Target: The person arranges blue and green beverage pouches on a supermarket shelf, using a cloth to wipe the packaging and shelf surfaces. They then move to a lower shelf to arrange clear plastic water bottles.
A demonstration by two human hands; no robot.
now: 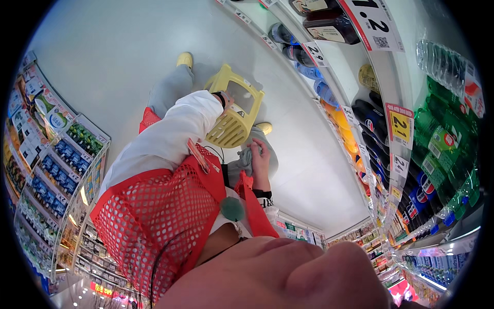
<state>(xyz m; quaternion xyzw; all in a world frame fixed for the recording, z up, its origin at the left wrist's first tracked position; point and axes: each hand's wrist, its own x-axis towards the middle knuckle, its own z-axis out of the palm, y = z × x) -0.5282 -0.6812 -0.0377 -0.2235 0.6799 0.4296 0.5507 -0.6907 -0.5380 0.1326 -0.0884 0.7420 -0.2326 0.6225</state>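
Observation:
My left hand (228,101), below a white sleeve and a dark wristband, is at the side of a yellow plastic stool (254,112). Its fingers are partly hidden but appear to grip the stool. The slotted seat faces up towards me, and the stool stands tilted between my legs. My right hand (261,156) is curled round a crumpled grey cloth (246,161), close to my grey trousers. My red mesh vest (162,204) covers my chest, with pen-like items (198,156) in its pocket. A round green disc (232,208) hangs at the collar.
Along the right runs a drinks shelf (376,73) with price tags, dark cola bottles (370,119), green bottles (444,143) and orange bottles (343,123). A rack of packaged goods (58,166) stands at left. The pale floor (115,50) lies between them.

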